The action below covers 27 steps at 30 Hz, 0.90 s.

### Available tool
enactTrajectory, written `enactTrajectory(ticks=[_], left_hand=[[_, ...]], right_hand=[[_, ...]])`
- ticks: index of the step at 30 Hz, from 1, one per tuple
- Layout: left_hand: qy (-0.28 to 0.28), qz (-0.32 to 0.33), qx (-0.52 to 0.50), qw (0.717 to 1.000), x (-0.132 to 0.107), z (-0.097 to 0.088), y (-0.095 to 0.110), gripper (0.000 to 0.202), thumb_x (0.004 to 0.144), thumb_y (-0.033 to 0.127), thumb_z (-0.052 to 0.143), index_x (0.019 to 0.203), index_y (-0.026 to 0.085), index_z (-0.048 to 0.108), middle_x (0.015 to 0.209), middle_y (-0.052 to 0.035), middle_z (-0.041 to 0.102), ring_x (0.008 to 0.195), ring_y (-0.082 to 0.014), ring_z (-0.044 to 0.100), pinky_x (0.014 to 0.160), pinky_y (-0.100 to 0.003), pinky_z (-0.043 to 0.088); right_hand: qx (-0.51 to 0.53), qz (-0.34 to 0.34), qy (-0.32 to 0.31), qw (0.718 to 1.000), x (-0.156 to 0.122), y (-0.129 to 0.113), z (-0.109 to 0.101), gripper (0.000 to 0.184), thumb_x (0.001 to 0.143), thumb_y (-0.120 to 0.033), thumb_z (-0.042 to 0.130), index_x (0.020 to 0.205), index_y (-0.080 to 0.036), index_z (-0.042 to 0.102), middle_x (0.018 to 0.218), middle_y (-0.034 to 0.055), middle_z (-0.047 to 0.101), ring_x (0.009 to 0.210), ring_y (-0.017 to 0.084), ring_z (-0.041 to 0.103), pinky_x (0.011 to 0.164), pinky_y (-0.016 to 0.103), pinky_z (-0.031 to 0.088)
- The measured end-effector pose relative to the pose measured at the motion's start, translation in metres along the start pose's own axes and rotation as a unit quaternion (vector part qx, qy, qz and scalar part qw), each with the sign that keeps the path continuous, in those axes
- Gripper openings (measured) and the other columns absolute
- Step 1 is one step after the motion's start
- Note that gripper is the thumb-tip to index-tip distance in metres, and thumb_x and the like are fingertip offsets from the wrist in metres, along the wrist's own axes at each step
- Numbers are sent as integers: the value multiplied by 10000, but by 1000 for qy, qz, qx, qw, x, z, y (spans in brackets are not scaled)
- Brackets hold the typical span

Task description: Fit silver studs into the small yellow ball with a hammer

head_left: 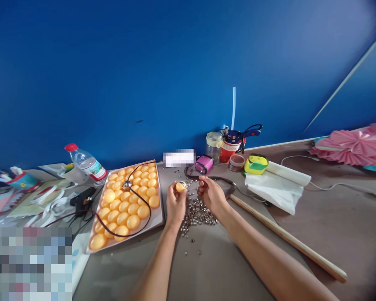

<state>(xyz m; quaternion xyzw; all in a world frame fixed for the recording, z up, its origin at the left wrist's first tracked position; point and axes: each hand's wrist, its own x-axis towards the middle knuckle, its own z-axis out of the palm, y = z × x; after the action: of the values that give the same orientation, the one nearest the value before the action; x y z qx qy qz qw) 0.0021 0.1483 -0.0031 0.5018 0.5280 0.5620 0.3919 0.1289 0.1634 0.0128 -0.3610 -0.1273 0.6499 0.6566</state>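
Holding an orange ball (180,186) up by its sides, the left hand (175,205) has its fingers and thumb closed around it. The ball is just above the table (207,271), right in front of the person, and something shiny sits on top of it. The right hand (210,194) is just beside the ball but not touching it. Its fingers are bent, with the tips pinched close together. I cannot tell if they hold something tiny.

Under both hands lies a pile of little silver bits (199,213), and a few more are spread out on the table near it.

To the left of the left hand is a white tray (90,248) full of orange balls in rows. A black cord (144,217) loops over the tray. A glue gun (83,200) and a water bottle (87,164) with a red cap are left of the tray.

Behind the hands, by the blue wall (175,62), stand a small pink box (203,164), a clear jar (214,146) and a red cup (229,150) with scissors (250,131) in it. A yellow tape measure (256,164) rests on the edge of a white cloth (275,186). A long wooden stick (288,238) lies slanted on the table to the right of the right arm. A pink paper fan (354,146) is far off on the right.
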Motion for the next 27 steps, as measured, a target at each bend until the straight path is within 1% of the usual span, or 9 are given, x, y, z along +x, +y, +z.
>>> enactTrajectory(ticks=[3, 6, 11, 15, 20, 23, 27], left_hand=[[-4, 3, 21, 1000, -2, 0, 5, 430, 749, 407, 612, 1077, 158, 489, 1009, -92, 607, 891, -183, 597, 808, -308, 469], [-2, 5, 32, 999, -4, 0, 9, 414, 753, 399, 609, 1071, 160, 496, 974, -83, 615, 861, -176, 597, 776, -295, 473], [6, 9, 32, 999, -3, 0, 11, 418, 738, 391, 625, 1062, 156, 506, 960, -78, 618, 824, -167, 598, 744, -281, 473], [8, 4, 41, 999, -3, -1, 10, 431, 749, 383, 615, 1092, 152, 495, 962, -81, 620, 811, -165, 599, 743, -285, 473], [-13, 6, 22, 1000, -4, -2, 10, 562, 778, 401, 583, 1256, 165, 405, 1054, -100, 611, 889, -183, 607, 793, -314, 478], [-24, 21, 51, 998, -4, -2, 9, 504, 791, 418, 563, 1224, 176, 471, 1119, -102, 597, 934, -193, 597, 836, -325, 466], [-26, 18, 54, 998, -4, -3, 10, 484, 781, 444, 569, 1176, 170, 516, 1101, -104, 614, 984, -214, 588, 865, -336, 455]], right_hand=[[-27, -21, -49, 998, -3, 1, 2, 253, 585, -254, 693, 803, -174, 590, 572, -51, 536, 461, 68, 463, 464, 207, 358], [-70, -28, -92, 993, -6, 3, 3, 242, 590, -274, 692, 795, -178, 606, 594, -41, 557, 475, 73, 470, 487, 219, 365], [-117, -43, -106, 987, -9, 5, 3, 216, 573, -300, 719, 711, -178, 607, 602, -39, 557, 487, 70, 447, 498, 221, 351], [-124, -23, -140, 982, -11, 5, 3, 216, 584, -291, 718, 717, -172, 596, 606, -36, 567, 485, 67, 449, 510, 218, 353], [-131, -3, -162, 978, -15, 5, 6, 243, 571, -278, 731, 735, -174, 584, 632, -34, 586, 500, 73, 471, 526, 216, 366], [-147, -4, -171, 974, -16, 5, 6, 225, 577, -295, 727, 680, -168, 573, 610, -39, 562, 494, 67, 450, 519, 211, 356], [-168, -10, -171, 971, -15, 4, 5, 214, 592, -318, 717, 661, -172, 576, 589, -44, 536, 506, 70, 434, 521, 210, 346]])
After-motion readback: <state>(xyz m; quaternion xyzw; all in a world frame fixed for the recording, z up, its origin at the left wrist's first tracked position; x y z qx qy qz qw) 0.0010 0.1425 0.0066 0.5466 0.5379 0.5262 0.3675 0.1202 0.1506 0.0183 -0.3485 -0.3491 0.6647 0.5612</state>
